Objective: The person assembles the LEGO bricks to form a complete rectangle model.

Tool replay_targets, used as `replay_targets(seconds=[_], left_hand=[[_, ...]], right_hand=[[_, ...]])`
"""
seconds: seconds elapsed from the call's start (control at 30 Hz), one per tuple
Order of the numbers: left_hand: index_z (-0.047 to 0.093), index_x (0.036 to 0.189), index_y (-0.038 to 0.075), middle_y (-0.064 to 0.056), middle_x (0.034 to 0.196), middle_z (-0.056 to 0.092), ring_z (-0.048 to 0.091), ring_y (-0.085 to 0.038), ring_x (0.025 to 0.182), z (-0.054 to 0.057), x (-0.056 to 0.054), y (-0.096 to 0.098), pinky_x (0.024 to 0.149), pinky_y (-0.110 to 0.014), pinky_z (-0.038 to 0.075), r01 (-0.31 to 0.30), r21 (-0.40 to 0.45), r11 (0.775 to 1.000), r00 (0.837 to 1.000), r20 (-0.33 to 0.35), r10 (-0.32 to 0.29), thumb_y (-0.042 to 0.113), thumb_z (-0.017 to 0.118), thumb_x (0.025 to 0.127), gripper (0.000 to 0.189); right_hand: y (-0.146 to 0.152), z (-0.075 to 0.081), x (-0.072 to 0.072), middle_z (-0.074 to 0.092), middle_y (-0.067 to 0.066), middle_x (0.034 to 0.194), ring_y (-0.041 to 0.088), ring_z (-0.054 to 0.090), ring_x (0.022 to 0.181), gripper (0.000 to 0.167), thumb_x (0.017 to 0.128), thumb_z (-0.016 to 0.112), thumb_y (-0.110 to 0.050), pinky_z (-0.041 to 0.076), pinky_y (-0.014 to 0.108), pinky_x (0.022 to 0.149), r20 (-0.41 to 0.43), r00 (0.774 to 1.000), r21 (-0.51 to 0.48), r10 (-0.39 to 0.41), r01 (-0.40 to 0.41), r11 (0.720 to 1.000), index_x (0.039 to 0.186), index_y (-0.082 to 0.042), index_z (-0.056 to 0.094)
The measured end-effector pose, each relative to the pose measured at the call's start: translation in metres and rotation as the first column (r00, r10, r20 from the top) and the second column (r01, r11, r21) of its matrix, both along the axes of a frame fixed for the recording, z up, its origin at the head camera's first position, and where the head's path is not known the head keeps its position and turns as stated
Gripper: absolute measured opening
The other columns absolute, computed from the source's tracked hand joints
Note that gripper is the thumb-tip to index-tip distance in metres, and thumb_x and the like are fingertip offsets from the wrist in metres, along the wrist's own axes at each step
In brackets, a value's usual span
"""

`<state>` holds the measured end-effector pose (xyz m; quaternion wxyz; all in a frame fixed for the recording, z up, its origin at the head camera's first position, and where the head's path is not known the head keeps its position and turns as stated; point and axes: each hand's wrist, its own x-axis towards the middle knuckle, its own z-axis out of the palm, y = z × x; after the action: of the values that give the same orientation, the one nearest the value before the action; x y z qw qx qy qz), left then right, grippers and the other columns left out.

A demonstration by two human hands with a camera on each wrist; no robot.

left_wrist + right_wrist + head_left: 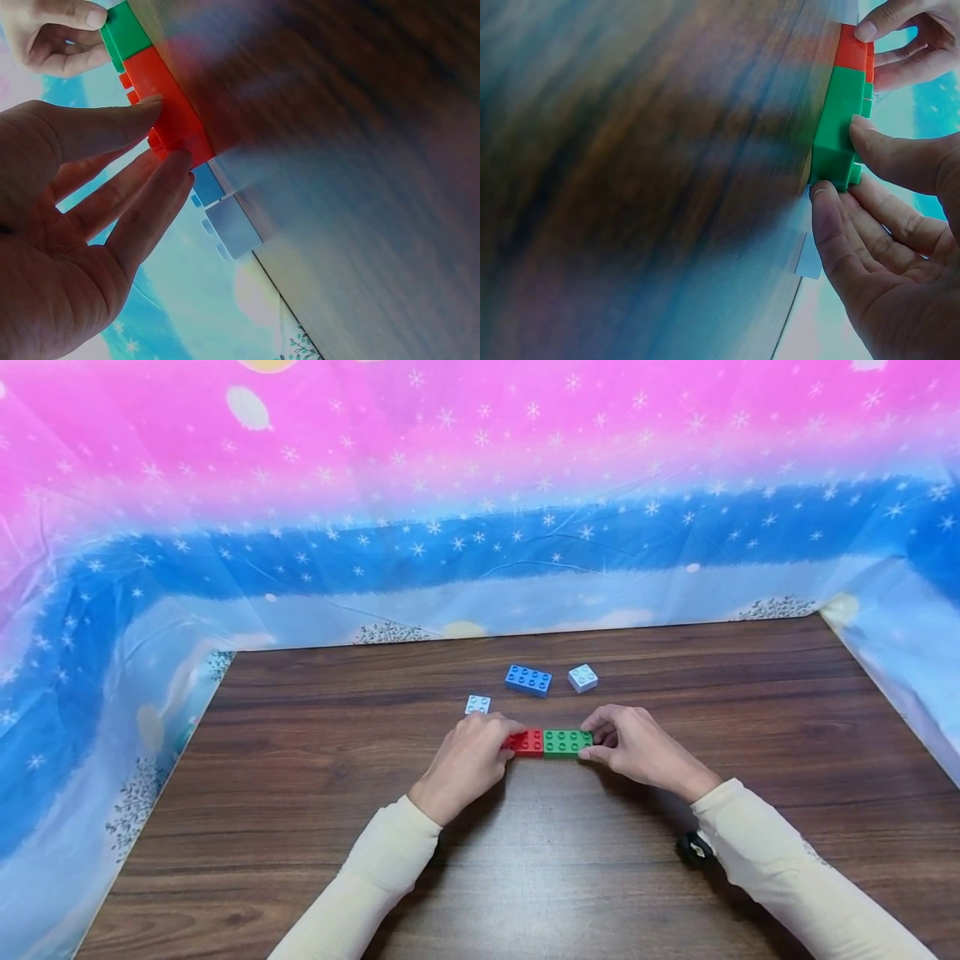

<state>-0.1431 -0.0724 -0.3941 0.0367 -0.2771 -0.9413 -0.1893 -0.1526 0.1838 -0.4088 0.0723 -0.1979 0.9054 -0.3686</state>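
Note:
A red building brick (531, 742) and a green building brick (564, 742) lie end to end on the table, their short ends touching, studs up. My left hand (468, 760) holds the red one at its outer end, thumb on the near side, as the left wrist view shows on the red brick (172, 105). At the opposite end my right hand (637, 747) grips the green one between thumb and fingers; in the right wrist view the thumb presses the side of the green brick (836, 131).
Behind the hands lie a blue brick (528, 680), a white brick (582, 677) and a second white brick (477, 703), which sits just beyond the left hand. The brown wooden table (315, 793) ends at a patterned cloth backdrop (465, 543).

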Motion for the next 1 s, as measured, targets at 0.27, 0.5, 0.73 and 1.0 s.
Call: replay_targets(seconds=[0.27,0.5,0.73,1.0], left_hand=[[0.078,0.106,0.009,-0.006,0.093,0.073,0.064,-0.019,0.081,0.0006,-0.0001,0.0004,0.069,-0.036,0.056,-0.01,-0.008,1.0,1.0,0.0,0.01,-0.002,0.075,0.088,0.022],[0.078,0.107,0.01,-0.006,0.094,0.073,0.064,-0.018,0.081,0.0014,0.0003,0.0003,0.068,-0.036,0.056,-0.014,-0.01,1.0,1.0,0.006,0.014,-0.003,0.073,0.088,0.023],[0.076,0.117,0.01,-0.006,0.103,0.075,0.066,-0.018,0.086,0.0031,0.0043,-0.0007,0.073,-0.036,0.057,-0.017,-0.012,1.0,0.999,0.031,0.018,0.001,0.075,0.089,0.029],[0.076,0.116,0.012,-0.004,0.11,0.074,0.067,-0.02,0.092,0.0054,0.0063,-0.0034,0.075,-0.039,0.058,-0.016,-0.021,1.0,1.0,0.01,0.016,0.005,0.078,0.089,0.028]], right_hand=[[-0.0014,0.0012,-0.0004,0.07,0.005,0.094,0.017,0.066,0.085,0.026,0.089,0.079,-0.009,0.055,0.037,0.076,-0.003,1.0,0.007,0.0,0.0,1.0,0.11,0.002,0.068],[-0.0019,0.0015,-0.0007,0.07,0.005,0.094,0.017,0.066,0.085,0.026,0.09,0.078,-0.01,0.055,0.037,0.075,-0.004,1.0,0.008,0.006,-0.006,1.0,0.111,0.002,0.067],[-0.001,0.0013,0.001,0.07,0.007,0.098,0.017,0.065,0.087,0.031,0.09,0.078,-0.012,0.056,0.037,0.076,0.0,1.0,0.021,0.01,-0.01,1.0,0.116,0.002,0.067],[-0.0015,0.0059,-0.0014,0.07,0.012,0.106,0.021,0.066,0.092,0.035,0.092,0.077,-0.015,0.056,0.041,0.079,-0.011,1.0,0.007,0.009,-0.009,1.0,0.119,0.003,0.066]])
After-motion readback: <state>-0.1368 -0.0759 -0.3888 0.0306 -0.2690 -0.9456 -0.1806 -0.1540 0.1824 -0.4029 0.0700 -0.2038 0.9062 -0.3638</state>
